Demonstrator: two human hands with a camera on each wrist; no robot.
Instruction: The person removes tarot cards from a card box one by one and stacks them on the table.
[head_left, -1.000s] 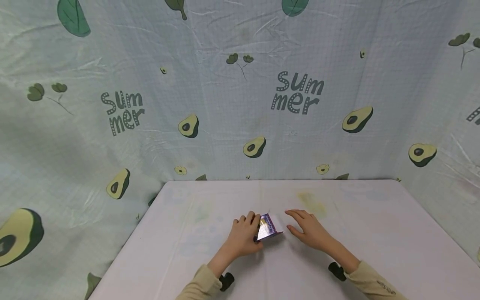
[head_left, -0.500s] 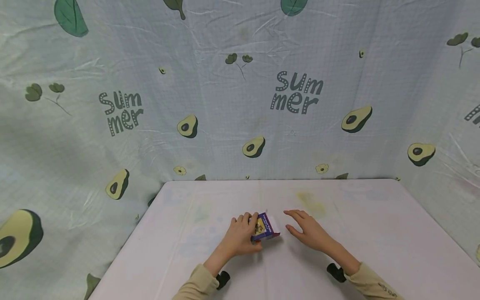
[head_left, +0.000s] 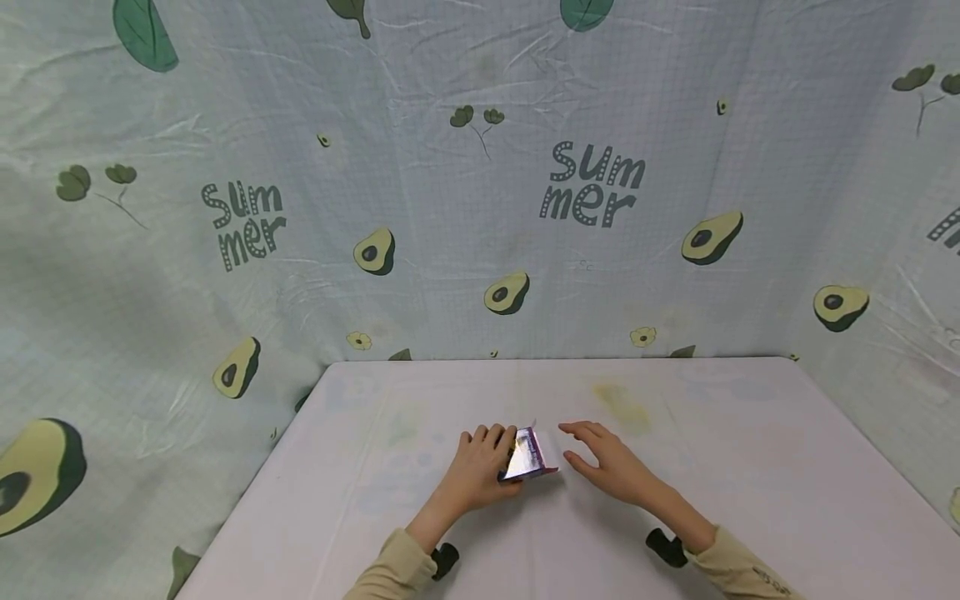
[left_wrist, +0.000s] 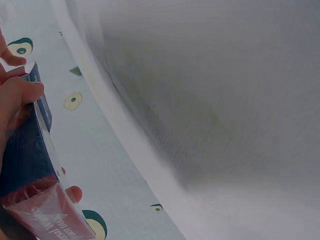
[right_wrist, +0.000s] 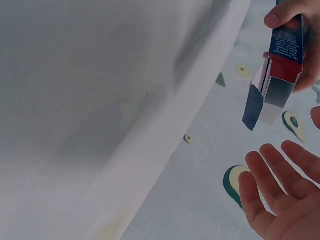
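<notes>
Over the white worktop [head_left: 720, 442], left hand [head_left: 480, 469] gripping a box [head_left: 527, 455] (front partly lost in glare, one end covered), right hand [head_left: 611, 463] apart, fingers [right_wrist: 265, 176] extended.

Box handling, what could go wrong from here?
1. Contents, if any, might slide out: the box has flaps splayed at the end facing the right grip, which is open and not touching it. I can't tell what's inside.
2. The dark blue flap juts out, so reaching fingers could bend it.
3. Only the left grip holds the box; squeezing harder might dent it.
</notes>
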